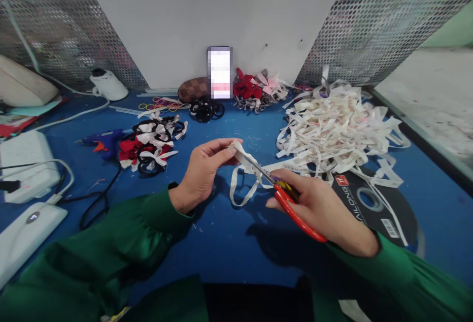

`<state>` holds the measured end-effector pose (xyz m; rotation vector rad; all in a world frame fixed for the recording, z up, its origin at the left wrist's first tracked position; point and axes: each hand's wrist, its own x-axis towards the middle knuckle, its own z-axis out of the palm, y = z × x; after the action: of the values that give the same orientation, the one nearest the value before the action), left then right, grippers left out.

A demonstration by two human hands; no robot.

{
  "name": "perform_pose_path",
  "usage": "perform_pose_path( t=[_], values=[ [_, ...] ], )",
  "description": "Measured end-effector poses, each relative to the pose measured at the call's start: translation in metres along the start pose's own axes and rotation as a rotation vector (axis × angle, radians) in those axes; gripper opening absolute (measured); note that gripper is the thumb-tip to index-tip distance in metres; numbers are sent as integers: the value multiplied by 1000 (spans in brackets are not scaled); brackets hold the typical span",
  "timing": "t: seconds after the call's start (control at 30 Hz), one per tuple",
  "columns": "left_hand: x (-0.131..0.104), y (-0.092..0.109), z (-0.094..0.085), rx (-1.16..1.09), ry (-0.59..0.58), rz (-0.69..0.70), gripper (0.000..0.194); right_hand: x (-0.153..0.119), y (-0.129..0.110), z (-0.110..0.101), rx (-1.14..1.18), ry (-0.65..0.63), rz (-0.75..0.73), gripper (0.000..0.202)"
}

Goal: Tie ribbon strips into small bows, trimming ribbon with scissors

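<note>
Between the thumb and fingers of my left hand (207,169) is the end of a cream ribbon (241,199), which hangs in a loop below. My right hand (321,204) grips a pair of scissors (295,216) with red handles. Their metal blades point up and left and lie along the ribbon close to my left fingertips; whether they are cutting it I cannot tell. Right of my hands, a large tangled heap of printed cream ribbon (332,130) rises from the blue table (221,248). A strip from the heap runs toward my right hand.
Bow hair ties (151,144) and a blue glue gun (105,142) with a cable lie left. A phone (220,73) stands at the back, beside red and pink bows (254,88). A black ribbon reel (380,209) sits right, white power boxes (27,164) far left.
</note>
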<state>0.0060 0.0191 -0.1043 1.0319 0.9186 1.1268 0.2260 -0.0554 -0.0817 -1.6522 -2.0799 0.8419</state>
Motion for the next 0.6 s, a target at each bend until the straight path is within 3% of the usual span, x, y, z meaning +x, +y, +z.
perform_pose_path(
  t=[0.6],
  values=[
    [-1, -2, 2, 4, 8, -6, 27, 0, 0, 1, -33, -7, 1, 33]
  ],
)
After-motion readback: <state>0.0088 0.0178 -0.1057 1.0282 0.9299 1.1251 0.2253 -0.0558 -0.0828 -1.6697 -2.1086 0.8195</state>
